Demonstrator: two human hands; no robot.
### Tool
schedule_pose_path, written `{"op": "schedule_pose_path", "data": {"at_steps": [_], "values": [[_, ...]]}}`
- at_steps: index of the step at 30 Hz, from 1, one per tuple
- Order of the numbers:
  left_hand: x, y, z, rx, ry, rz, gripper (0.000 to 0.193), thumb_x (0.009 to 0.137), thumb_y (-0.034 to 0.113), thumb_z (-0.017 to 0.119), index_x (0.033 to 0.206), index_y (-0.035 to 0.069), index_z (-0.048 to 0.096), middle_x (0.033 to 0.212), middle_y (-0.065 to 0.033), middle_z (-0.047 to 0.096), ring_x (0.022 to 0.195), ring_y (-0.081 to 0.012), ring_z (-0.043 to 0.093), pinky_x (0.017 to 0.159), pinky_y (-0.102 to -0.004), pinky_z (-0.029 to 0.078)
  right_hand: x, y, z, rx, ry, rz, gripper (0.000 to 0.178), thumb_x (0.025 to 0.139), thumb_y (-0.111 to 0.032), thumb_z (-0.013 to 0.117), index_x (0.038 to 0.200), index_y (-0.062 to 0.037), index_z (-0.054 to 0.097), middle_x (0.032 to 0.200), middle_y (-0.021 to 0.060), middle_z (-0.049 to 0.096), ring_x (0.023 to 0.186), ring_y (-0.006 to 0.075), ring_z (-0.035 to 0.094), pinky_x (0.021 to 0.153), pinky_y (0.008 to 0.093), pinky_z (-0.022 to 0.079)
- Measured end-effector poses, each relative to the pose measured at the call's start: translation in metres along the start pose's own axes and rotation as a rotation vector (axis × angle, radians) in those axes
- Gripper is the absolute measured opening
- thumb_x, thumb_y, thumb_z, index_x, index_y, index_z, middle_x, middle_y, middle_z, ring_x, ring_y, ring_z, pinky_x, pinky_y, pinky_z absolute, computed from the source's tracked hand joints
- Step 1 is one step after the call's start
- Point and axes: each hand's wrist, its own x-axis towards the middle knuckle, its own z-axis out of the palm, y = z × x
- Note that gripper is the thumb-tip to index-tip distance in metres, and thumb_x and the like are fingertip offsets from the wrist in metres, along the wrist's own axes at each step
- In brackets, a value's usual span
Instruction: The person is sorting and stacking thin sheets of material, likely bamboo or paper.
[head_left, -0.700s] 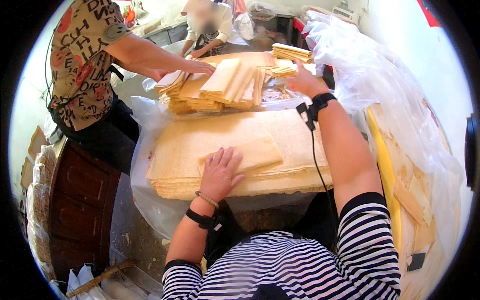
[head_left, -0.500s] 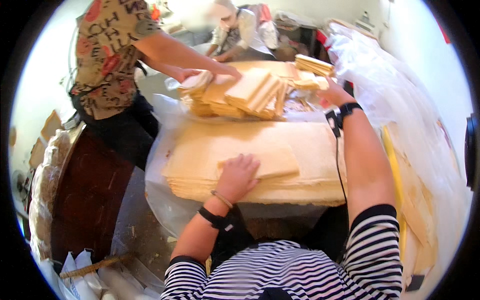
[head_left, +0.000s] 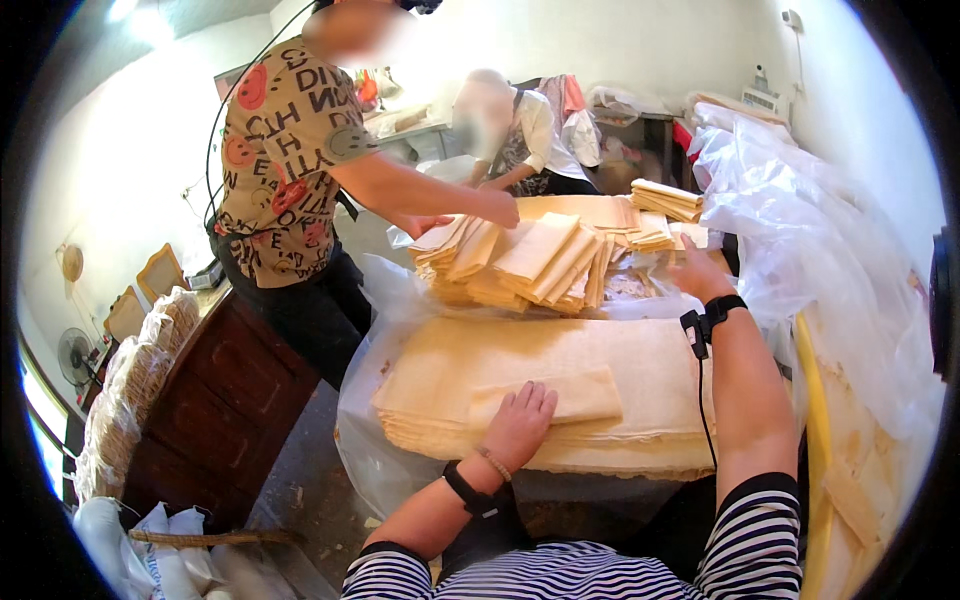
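My left hand (head_left: 520, 424) lies flat, fingers extended, on a narrow folded pale-yellow sheet (head_left: 585, 396). Beneath that is a thick pile of large pale-yellow sheets (head_left: 530, 350) right in front of me. My right hand (head_left: 703, 272) reaches to the far right with thumb and fingers apart, close to a small pale folded piece (head_left: 688, 234). Beside that piece rest stacked folded sheets (head_left: 667, 200). A heap of folded bundles (head_left: 545, 255) fills the middle, and another person's hands (head_left: 490, 208) are over its far left side.
Clear plastic sheeting (head_left: 800, 210) covers the right side, and more plastic (head_left: 375, 400) hangs below the pile's left edge. A dark wooden cabinet (head_left: 225, 400) stands left, white sacks (head_left: 165, 550) near it. One person (head_left: 290, 160) stands at left; another (head_left: 525, 140) works behind.
The view has tilted up, so everything sits lower and further right. My right hand has drawn back slightly from the small folded piece. My left hand stays on the folded sheet.
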Motion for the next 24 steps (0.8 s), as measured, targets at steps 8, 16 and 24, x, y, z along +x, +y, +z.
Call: {"op": "schedule_pose_path", "data": {"at_steps": [8, 16, 24], "values": [[-0.001, -0.007, 0.013, 0.171, 0.087, -0.031, 0.035, 0.089, 0.013, 0.055, 0.122, 0.004, 0.057, 0.122, -0.0143, 0.063, 0.113, -0.0279, 0.063, 0.084, -0.0375, 0.053, -0.153, -0.075, 0.049, 0.579, -0.220, -0.443, 0.038, 0.093, -0.023, 0.067, 0.125, -0.0020, 0.065, 0.097, 0.0203, 0.071, 0.088, 0.0279, 0.069, 0.082, 0.0386, 0.054], [0.031, 0.028, -0.048, -0.116, 0.109, -0.216, 0.037, 0.090, 0.011, 0.056, 0.126, 0.001, 0.058, 0.118, -0.0193, 0.066, 0.105, -0.0369, 0.066, 0.085, -0.0420, 0.056, -0.257, -0.081, 0.122, 1.306, -0.846, 0.109, 0.055, 0.101, -0.034, 0.061, 0.142, 0.0003, 0.049, 0.124, 0.0126, 0.064, 0.111, 0.0191, 0.063, 0.094, 0.0324, 0.052], [0.038, 0.104, -0.064, -0.150, -0.037, 0.066, 0.053, 0.088, 0.024, 0.068, 0.133, -0.001, 0.053, 0.138, -0.0236, 0.055, 0.128, -0.0383, 0.054, 0.097, -0.0443, 0.052, -0.263, -0.035, 0.122, 1.204, -0.146, -0.120, 0.036, 0.103, -0.023, 0.056, 0.130, -0.0003, 0.057, 0.120, 0.0097, 0.065, 0.107, 0.0200, 0.064, 0.091, 0.0369, 0.054]]}}
